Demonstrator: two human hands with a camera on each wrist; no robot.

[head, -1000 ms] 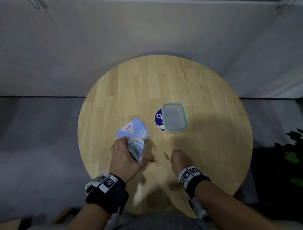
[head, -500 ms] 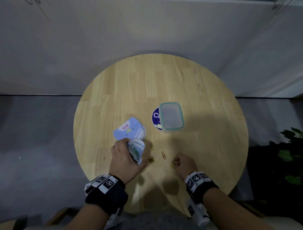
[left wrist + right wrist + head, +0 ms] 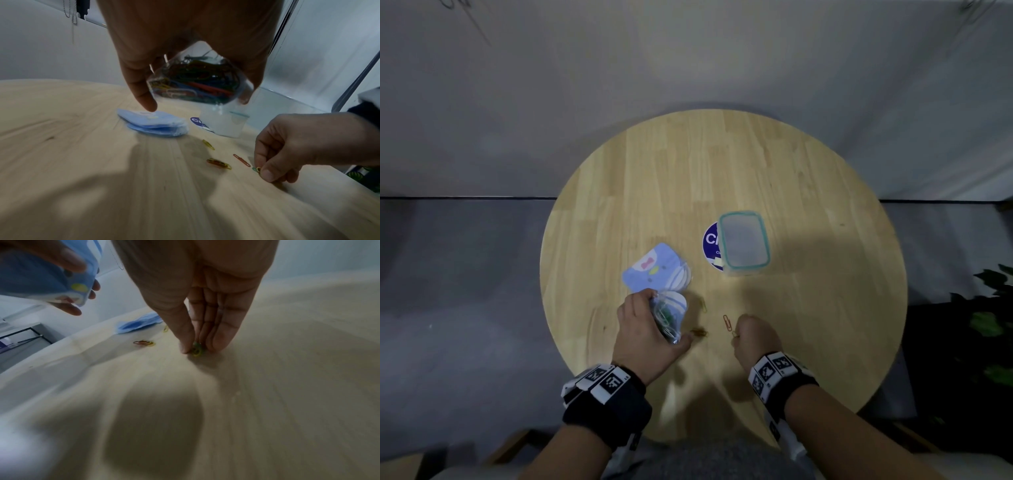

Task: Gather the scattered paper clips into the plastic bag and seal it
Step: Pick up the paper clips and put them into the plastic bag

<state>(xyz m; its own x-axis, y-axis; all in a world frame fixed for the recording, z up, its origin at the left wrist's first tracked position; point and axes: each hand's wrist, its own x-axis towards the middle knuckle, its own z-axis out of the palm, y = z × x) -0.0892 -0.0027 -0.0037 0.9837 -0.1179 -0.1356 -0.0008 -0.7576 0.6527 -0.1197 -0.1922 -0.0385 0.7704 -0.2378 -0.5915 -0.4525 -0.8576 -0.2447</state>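
My left hand (image 3: 647,329) grips a small clear plastic bag (image 3: 195,81) stuffed with coloured paper clips, above the round wooden table (image 3: 825,308). Loose clips (image 3: 219,163) lie between. My right hand (image 3: 755,337) pinches green and yellow clips (image 3: 197,349) edgewise; light, slippery wire, I judge.

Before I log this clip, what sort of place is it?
Probably a staged indoor recording corner, not a lived-in room: a small round wooden table against plain pale backdrop walls, grey floor, and a leafy plant at the right edge.
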